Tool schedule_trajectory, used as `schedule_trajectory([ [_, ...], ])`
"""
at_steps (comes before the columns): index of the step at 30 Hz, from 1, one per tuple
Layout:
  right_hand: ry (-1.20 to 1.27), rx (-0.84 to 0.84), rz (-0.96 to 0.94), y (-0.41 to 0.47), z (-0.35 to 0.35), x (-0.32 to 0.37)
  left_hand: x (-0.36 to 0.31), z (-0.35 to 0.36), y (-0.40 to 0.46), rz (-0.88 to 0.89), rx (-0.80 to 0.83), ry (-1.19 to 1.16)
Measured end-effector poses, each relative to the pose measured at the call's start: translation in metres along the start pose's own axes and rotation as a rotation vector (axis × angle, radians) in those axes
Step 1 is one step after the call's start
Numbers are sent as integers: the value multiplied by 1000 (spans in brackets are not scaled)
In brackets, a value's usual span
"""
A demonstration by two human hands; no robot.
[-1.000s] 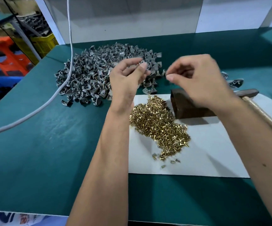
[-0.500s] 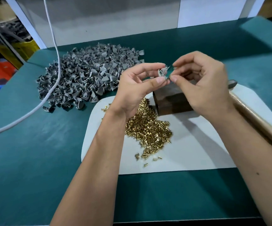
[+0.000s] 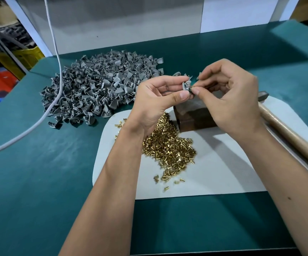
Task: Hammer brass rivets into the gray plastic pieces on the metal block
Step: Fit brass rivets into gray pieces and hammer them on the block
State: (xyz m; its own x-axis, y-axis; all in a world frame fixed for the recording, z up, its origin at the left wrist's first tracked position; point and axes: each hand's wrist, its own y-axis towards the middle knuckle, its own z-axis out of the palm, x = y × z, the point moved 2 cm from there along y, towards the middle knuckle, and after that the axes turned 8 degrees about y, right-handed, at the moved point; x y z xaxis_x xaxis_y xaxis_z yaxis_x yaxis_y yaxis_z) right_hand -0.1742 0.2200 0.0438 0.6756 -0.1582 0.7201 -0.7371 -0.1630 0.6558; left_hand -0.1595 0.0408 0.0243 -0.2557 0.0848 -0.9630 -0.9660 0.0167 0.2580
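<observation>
The left hand (image 3: 156, 100) pinches a gray piece (image 3: 186, 85) between thumb and fingers, above the block (image 3: 195, 115). The right hand (image 3: 228, 97) pinches something small against it, probably a rivet. Next, I think: seat it, then take the hammer (image 3: 286, 130).

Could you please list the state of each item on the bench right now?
left hand: pinching a gray plastic piece above the metal block
right hand: fingertips pinched at that piece
hammer: lying unused beside the block
brass rivets: loose heap on the white mat
gray pieces pile: heaped on the green table
</observation>
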Motion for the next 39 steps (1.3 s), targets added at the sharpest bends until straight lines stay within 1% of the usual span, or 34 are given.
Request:
schedule_trajectory([
  [7, 1, 11, 0, 0, 1, 2, 1, 0, 0, -12, -13, 28],
  [13, 33, 20, 53, 0, 0, 0, -1, 3, 2, 18, -51, 94],
  [25, -84, -20, 113, 0, -3, -5, 3, 16, 5, 52, -82, 219],
  [28, -61, -18, 83, 1, 0, -4, 3, 10, 5, 53, -94, 194],
  [33, -73, 39, -13, 0, -1, 1, 3, 1, 4, 52, -80, 124],
  [39, -125, 18, -78, -1, -3, 5, 2, 0, 1, 35, -33, 36],
])
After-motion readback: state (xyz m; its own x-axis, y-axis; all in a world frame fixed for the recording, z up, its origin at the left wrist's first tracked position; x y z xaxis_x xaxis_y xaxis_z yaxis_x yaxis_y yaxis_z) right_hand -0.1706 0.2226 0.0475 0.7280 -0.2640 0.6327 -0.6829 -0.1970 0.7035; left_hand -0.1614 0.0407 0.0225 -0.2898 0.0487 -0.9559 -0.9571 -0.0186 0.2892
